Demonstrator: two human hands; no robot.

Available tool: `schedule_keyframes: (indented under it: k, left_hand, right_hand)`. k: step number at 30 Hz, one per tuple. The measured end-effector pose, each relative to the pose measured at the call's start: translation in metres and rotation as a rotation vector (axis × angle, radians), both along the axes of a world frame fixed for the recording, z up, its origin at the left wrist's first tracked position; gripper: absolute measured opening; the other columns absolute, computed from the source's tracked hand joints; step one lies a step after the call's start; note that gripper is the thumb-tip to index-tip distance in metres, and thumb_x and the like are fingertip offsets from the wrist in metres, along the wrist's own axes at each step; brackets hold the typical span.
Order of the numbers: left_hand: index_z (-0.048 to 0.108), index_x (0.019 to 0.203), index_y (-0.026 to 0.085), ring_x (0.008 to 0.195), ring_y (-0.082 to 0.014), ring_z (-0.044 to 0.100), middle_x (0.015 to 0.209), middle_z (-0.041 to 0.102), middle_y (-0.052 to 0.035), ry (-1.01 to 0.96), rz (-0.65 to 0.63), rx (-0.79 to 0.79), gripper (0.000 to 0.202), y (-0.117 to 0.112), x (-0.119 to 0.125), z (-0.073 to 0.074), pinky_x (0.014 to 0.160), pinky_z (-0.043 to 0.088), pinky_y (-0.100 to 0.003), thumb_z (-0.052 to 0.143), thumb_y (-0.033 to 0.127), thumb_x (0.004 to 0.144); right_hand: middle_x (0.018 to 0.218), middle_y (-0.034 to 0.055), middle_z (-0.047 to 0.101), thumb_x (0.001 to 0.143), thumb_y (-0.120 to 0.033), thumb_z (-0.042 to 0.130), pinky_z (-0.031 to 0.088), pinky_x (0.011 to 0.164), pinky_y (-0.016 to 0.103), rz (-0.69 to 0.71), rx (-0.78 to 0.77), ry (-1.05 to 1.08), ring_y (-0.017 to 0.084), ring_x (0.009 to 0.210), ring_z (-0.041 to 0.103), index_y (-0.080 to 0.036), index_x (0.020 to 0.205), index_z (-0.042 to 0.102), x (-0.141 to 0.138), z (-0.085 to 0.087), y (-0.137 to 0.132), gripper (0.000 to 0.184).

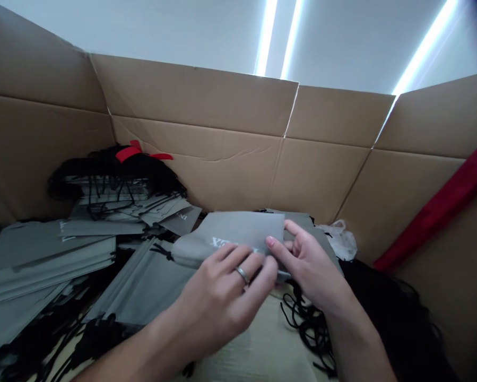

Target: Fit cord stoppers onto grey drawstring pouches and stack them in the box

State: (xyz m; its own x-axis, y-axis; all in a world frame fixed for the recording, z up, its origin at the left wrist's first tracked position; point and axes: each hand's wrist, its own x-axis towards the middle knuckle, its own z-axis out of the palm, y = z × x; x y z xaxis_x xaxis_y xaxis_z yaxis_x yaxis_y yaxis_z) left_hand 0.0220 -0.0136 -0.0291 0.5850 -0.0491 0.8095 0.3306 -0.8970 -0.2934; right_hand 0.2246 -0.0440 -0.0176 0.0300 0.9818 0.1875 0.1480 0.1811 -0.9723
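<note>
A grey drawstring pouch [226,228] with pale printed lettering lies crosswise in front of me, its black cord end at the left. My right hand [302,254] pinches its right edge, thumb on the upper face. Over the lower edge and part of the lettering bends my left hand [234,286], a ring on one finger; its fingertips are partly hidden behind the pouch and hand. More grey pouches [154,286] lie beneath and to the left. Black cords [312,329] tangle below my right wrist.
Cardboard walls [206,132] surround the area. Stacked grey pouches [63,260] fill the left, with a black cord bundle [103,164] and red strips behind. At right are a clear plastic bag [341,239], a red band [433,207] and black material [393,313].
</note>
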Motion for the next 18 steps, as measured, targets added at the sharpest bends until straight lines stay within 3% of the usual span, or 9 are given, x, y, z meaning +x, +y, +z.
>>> schedule_keyframes:
  k: [3, 4, 7, 10, 14, 18]
  left_hand:
    - [0.064, 0.124, 0.011, 0.084, -0.0211, 0.072, 0.1, 0.076, -0.0072, -0.139, 0.005, -0.237, 0.029, -0.003, -0.008, 0.007, 0.074, 0.062, -0.035, 0.056, 0.007, 0.096]
    - [0.061, 0.129, 0.013, 0.083, -0.0187, 0.071, 0.102, 0.076, -0.0056, -0.156, -0.018, -0.35, 0.034, -0.004, -0.01, 0.009, 0.074, 0.06, -0.032, 0.054, 0.008, 0.096]
    - [0.05, 0.148, 0.023, 0.07, -0.0101, 0.063, 0.09, 0.069, 0.005, -0.121, -0.133, -0.692, 0.042, -0.005, -0.013, 0.012, 0.066, 0.051, -0.022, 0.047, 0.012, 0.107]
    - [0.047, 0.155, 0.032, 0.058, -0.0095, 0.049, 0.078, 0.058, 0.0091, -0.14, -0.184, -0.92, 0.038, -0.003, -0.012, 0.009, 0.055, 0.04, -0.022, 0.044, 0.023, 0.119]
    - [0.063, 0.137, 0.031, 0.072, -0.01, 0.057, 0.096, 0.07, 0.0047, -0.164, -0.243, -1.058, 0.025, -0.002, -0.01, 0.008, 0.068, 0.047, -0.024, 0.044, 0.032, 0.122]
    - [0.069, 0.105, 0.023, 0.079, -0.0113, 0.061, 0.092, 0.072, 0.003, -0.165, -0.305, -1.188, 0.029, -0.004, -0.008, 0.013, 0.071, 0.047, -0.025, 0.05, 0.039, 0.12]
  right_hand:
    - [0.068, -0.0018, 0.065, 0.113, -0.059, 0.058, 0.051, 0.055, 0.026, -0.048, 0.102, -0.341, 0.014, 0.058, 0.062, -0.024, 0.085, 0.06, 0.008, 0.004, -0.008, 0.045]
    - [0.074, 0.0001, 0.068, 0.115, -0.053, 0.056, 0.053, 0.059, 0.026, -0.108, 0.172, -0.428, 0.015, 0.064, 0.066, -0.023, 0.088, 0.065, 0.009, 0.006, -0.013, 0.041]
    - [0.104, 0.0024, 0.079, 0.112, -0.036, 0.065, 0.062, 0.074, 0.026, -0.245, 0.372, -0.532, 0.016, 0.087, 0.075, -0.028, 0.121, 0.073, 0.008, 0.015, -0.033, 0.015]
    - [0.122, 0.0013, 0.078, 0.109, -0.027, 0.068, 0.064, 0.078, 0.025, -0.246, 0.536, -0.6, 0.016, 0.092, 0.075, -0.035, 0.131, 0.071, 0.005, 0.022, -0.051, 0.024]
    - [0.117, 0.001, 0.079, 0.104, -0.036, 0.08, 0.064, 0.078, 0.027, -0.153, 0.598, -0.701, 0.018, 0.093, 0.074, -0.035, 0.134, 0.072, 0.004, 0.024, -0.056, 0.031]
    - [0.095, -0.0026, 0.077, 0.106, -0.023, 0.074, 0.06, 0.079, 0.023, -0.143, 0.579, -0.707, 0.014, 0.086, 0.073, -0.028, 0.107, 0.075, 0.003, 0.022, -0.042, 0.005]
